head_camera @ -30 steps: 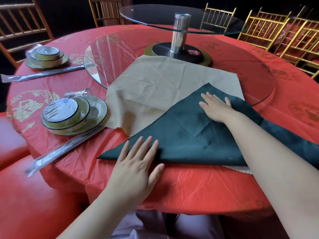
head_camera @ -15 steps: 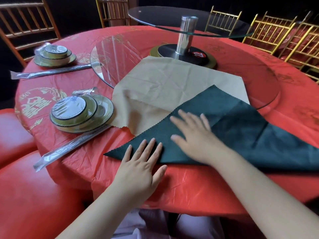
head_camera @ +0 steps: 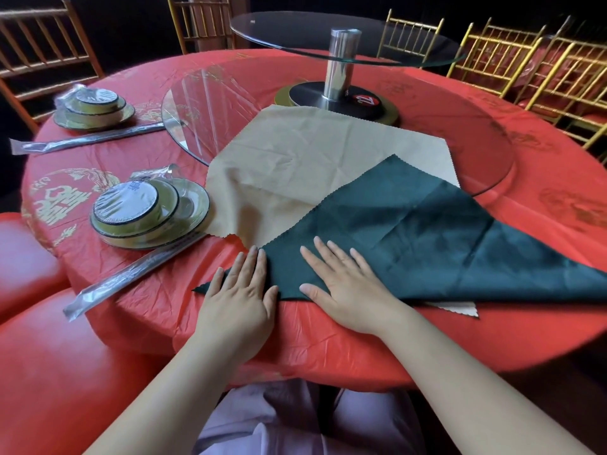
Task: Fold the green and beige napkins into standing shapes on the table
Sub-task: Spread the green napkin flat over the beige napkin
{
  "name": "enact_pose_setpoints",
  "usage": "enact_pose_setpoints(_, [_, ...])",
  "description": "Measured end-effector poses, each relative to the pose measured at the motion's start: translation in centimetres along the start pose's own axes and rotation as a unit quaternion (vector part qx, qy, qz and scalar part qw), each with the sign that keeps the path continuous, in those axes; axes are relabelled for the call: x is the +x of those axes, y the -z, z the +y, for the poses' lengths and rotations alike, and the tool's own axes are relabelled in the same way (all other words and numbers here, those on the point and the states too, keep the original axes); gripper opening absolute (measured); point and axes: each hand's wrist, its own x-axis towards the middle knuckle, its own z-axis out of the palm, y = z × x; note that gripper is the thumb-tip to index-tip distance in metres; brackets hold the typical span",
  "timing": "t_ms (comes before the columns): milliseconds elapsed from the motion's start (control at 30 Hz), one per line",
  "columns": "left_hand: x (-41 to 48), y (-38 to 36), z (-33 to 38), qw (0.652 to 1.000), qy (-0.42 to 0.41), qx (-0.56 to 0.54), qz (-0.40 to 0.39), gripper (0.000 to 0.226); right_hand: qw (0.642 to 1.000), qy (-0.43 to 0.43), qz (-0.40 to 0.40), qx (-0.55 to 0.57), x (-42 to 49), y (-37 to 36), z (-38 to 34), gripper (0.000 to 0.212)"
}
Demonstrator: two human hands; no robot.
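**Q:** What are the hands doing, nearest the viewer?

**A:** Both are lying flat at the near edge of the red tabletop. The left hand is pressing down the near-left tip of the green napkin, its fingers straight and close together. The right hand, just beside it, is resting on the same cloth with its fingers straight and slightly spread. Neither is pinching anything.

**Q:** Where is the cloth running from there?

**A:** The green napkin is lying as a flat triangle, stretching off to the right of the right fingers and peaking beyond them. The beige napkin is spreading out beyond both sets of fingertips, partly under the green one and up onto a glass turntable.

**Q:** How will it handle?

**A:** It is probably light, thin and limp, creasing easily and sliding on the glossy cover. Pinching the zigzag-cut corner under the left fingers, while the other palm is pinning the cloth, looks the safest hold. Wrapped dishes are sitting to the left of the left fingers.
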Motion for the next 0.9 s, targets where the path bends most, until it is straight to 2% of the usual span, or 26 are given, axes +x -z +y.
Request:
enact_pose_setpoints(100, [-0.1, 0.1, -0.2, 1.0, 0.007, 0.018, -0.017, 0.071, 1.0, 0.001, 0.001, 0.0, -0.1, 0.0, 0.0, 0.064])
enact_pose_setpoints(200, [-0.1, 0.5, -0.5, 1.0, 0.011, 0.024, 0.0, 0.059, 1.0, -0.002, -0.005, 0.004, -0.2, 0.1, -0.1, 0.065])
enact_pose_setpoints(267, [0.4, 0.9, 0.3, 0.995, -0.07, 0.017, 0.074, 0.061, 1.0, -0.005, 0.002, 0.0, -0.1, 0.0, -0.2, 0.065])
enact_pose_setpoints(300, [1.0, 1.1, 1.1, 0.989, -0.123, -0.006, 0.084, 0.063, 1.0, -0.004, 0.006, 0.0, -0.2, 0.1, -0.3, 0.066])
enact_pose_setpoints(333, [1.4, 1.2, 2.2, 0.982, -0.172, -0.039, 0.066, 0.065, 1.0, -0.003, 0.011, 0.003, -0.1, 0.1, -0.3, 0.067])
enact_pose_setpoints(367, [1.8, 1.1, 3.3, 0.979, -0.185, -0.082, 0.037, 0.065, 1.0, -0.002, 0.015, 0.008, -0.1, 0.1, -0.4, 0.067])
enact_pose_setpoints(433, [2.1, 0.5, 4.8, 0.98, -0.153, -0.13, -0.002, 0.058, 0.999, -0.011, 0.03, 0.0, -0.4, 0.3, -0.6, 0.074])
enact_pose_setpoints(467, [2.0, -0.1, 5.2, 0.985, -0.129, -0.117, -0.001, 0.066, 0.999, -0.022, 0.044, -0.019, -0.8, 0.4, -0.5, 0.075])
enact_pose_setpoints(567, [1.8, -1.3, 5.2, 0.993, -0.108, -0.048, 0.002, 0.114, 0.992, -0.078, 0.077, -0.056, -2.4, 0.7, 0.7, 0.064])
enact_pose_setpoints(600, [1.8, -1.3, 5.1, 0.994, -0.107, -0.025, -0.009, 0.121, 0.992, -0.095, 0.073, -0.05, -3.0, 0.7, 1.2, 0.064])
enact_pose_setpoints(667, [2.0, -0.9, 5.4, 0.994, -0.108, 0.012, -0.031, 0.113, 0.991, -0.117, 0.049, -0.033, -3.9, 0.4, 2.1, 0.066])
enact_pose_setpoints(733, [2.5, -0.1, 5.7, 0.992, -0.095, 0.028, -0.078, 0.088, 0.992, -0.123, 0.032, -0.022, -4.1, -0.2, 2.6, 0.071])
enact_pose_setpoints(800, [3.3, 1.0, 6.3, 0.988, -0.092, 0.041, -0.119, 0.077, 0.992, -0.124, 0.022, -0.01, -4.0, -0.4, 2.8, 0.068])
enact_pose_setpoints(900, [3.8, 1.3, 8.0, 0.984, -0.159, 0.004, -0.081, 0.07, 0.992, -0.119, 0.027, 0.009, -3.9, -0.3, 2.9, 0.065])
